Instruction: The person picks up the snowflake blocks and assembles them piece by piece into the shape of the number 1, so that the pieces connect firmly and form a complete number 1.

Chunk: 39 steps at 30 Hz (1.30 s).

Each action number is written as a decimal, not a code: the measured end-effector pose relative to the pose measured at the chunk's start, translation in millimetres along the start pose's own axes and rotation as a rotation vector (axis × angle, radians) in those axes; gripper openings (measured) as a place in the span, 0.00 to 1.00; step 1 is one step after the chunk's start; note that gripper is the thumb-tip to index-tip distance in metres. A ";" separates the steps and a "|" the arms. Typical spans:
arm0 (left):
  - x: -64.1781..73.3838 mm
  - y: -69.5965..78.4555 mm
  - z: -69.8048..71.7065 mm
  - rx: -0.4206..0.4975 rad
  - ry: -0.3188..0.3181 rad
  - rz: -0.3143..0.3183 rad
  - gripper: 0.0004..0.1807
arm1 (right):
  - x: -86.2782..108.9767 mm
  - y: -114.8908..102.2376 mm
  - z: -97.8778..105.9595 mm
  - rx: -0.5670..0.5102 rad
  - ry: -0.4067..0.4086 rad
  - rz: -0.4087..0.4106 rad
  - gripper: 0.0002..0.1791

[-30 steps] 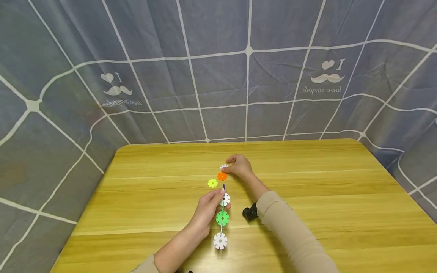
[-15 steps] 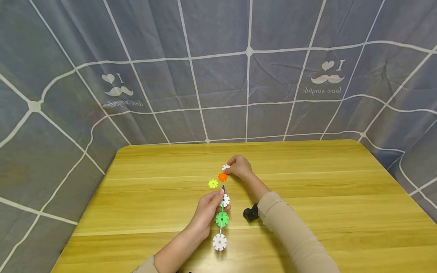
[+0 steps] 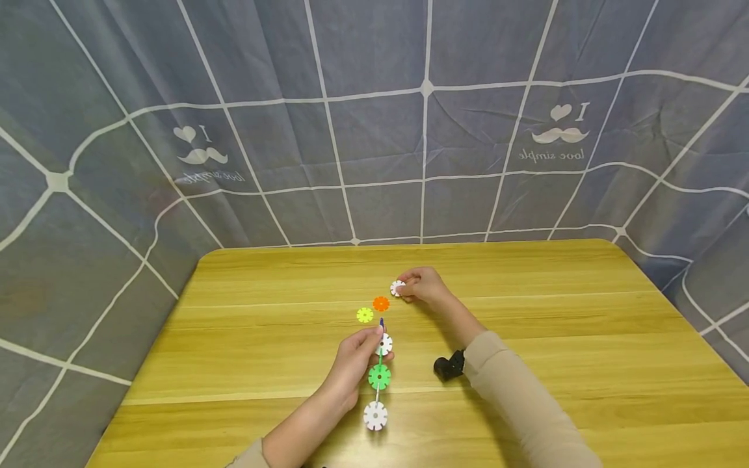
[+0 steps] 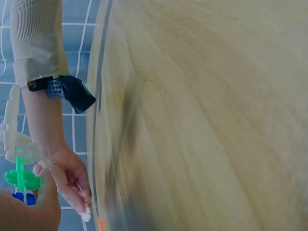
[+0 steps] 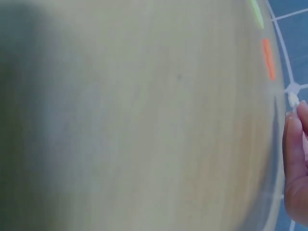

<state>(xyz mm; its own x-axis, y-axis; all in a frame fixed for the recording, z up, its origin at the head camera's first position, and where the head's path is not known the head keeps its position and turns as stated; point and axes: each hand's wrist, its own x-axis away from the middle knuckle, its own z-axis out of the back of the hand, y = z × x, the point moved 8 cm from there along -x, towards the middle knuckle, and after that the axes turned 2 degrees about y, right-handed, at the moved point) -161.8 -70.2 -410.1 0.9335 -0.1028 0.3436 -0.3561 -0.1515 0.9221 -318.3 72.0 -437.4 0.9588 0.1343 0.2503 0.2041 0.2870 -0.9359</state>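
My left hand (image 3: 353,364) grips a chain of slotted plastic discs, thumb on its upper end. In that chain show a white disc (image 3: 375,416) at the near end, a green disc (image 3: 379,377), another white disc (image 3: 384,344) and the edge of a blue disc (image 3: 381,322). Some linking discs are seen edge-on. Farther off, my right hand (image 3: 426,285) pinches a loose white disc (image 3: 396,288) by its right side. The right wrist view shows that white disc (image 5: 293,99) edge-on at the fingertips.
An orange disc (image 3: 381,303) and a yellow disc (image 3: 365,315) lie flat on the wooden table (image 3: 263,338), just beyond the left hand. A black wrist camera (image 3: 449,366) juts from the right sleeve. A grey curtain (image 3: 380,143) with white lines hangs behind the table.
My right hand has drawn the white disc away from beside the orange disc, to the right and up off the table. The left hand and its chain stay nearly still.
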 end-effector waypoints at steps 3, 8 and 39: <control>-0.3 -0.6 0.0 0.000 -0.005 -0.001 0.25 | 6.6 -4.3 -0.6 -0.025 -0.041 -0.008 0.16; -0.3 -0.6 -1.0 0.006 -0.023 -0.001 0.25 | 23.6 -18.7 -5.4 -0.036 -0.140 0.015 0.16; 1.6 2.4 0.1 0.008 -0.049 -0.023 0.23 | 88.8 -50.7 -24.3 0.002 -0.370 0.144 0.13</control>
<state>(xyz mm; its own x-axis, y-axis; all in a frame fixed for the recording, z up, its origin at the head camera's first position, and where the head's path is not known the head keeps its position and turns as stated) -161.1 -70.7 -407.4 0.9381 -0.1476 0.3134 -0.3356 -0.1625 0.9279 -238.7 46.3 -373.7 0.8418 0.5055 0.1893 0.0721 0.2423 -0.9675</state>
